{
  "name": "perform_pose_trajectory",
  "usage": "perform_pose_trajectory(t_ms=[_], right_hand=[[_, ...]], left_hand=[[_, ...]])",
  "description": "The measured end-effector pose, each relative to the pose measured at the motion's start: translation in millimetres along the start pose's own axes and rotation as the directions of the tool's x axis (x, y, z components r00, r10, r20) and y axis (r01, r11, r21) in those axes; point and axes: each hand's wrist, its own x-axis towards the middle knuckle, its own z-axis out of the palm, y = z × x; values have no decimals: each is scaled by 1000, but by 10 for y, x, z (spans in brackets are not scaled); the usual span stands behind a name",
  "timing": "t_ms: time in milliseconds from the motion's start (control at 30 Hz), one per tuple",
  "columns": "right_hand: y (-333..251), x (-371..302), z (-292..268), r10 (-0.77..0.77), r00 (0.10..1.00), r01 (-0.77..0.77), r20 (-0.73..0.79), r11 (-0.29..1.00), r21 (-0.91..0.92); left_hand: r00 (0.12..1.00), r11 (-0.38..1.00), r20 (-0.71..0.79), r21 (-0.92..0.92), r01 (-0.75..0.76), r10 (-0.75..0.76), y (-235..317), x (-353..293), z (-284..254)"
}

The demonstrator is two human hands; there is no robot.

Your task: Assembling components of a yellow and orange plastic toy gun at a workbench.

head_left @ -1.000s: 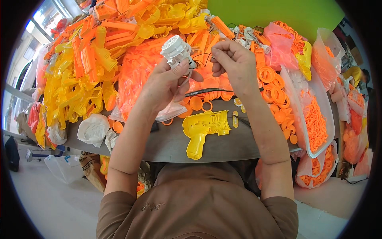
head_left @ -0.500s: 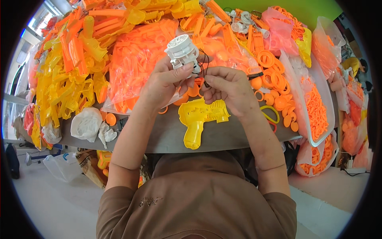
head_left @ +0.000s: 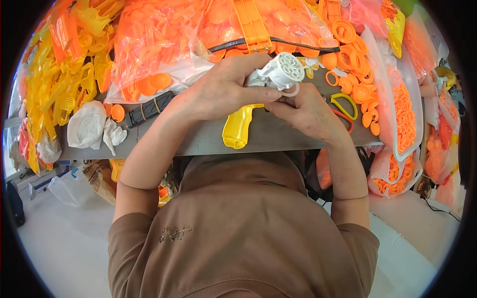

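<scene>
My left hand (head_left: 223, 89) is closed around a white plastic part (head_left: 286, 72) with a round, wheel-like face full of holes. That face now points up and to the right. My right hand (head_left: 307, 113) is close against its lower side, fingers curled in underneath; whatever they pinch is hidden. A thin pale ring (head_left: 292, 91) shows between the part and the right hand. Below the hands, a yellow pistol-shaped plastic shell (head_left: 237, 129) lies on the grey table (head_left: 198, 141). Only its grip shows plainly; the hands cover the rest.
Bags of orange parts (head_left: 159, 39) fill the far side, with a black cable (head_left: 293, 43) across them. Yellow parts (head_left: 54, 94) pile up at left. A banded black bar (head_left: 149, 110), yellow-and-red-handled scissors (head_left: 346, 106) and a clear bin (head_left: 419, 114) of orange rings flank the hands.
The white part has shifted right and its round face has turned rightward. My hands have come closer together. The black wires seen at the right fingers are now hidden. The whole view has shifted.
</scene>
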Motion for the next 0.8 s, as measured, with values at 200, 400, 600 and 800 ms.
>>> perform_pose_trajectory(t_ms=[200, 400, 600, 800], right_hand=[[184, -40, 206, 167, 961, -115, -220, 966, 230], [347, 36, 555, -66, 791, 55, -609, 998, -36], [454, 89, 735, -102, 686, 159, -721, 987, 11], [545, 109, 794, -313, 601, 245, -735, 948, -204]], left_hand=[[995, 998, -103, -58, -11, 5, -77, -116, 66], [956, 975, -279, -221, 24, -86, -264, -244, 179], [911, 973, -407, -226, -38, -59, -334, -211, 302], [902, 982, -429, -186, -28, -55, -417, -195, 313]])
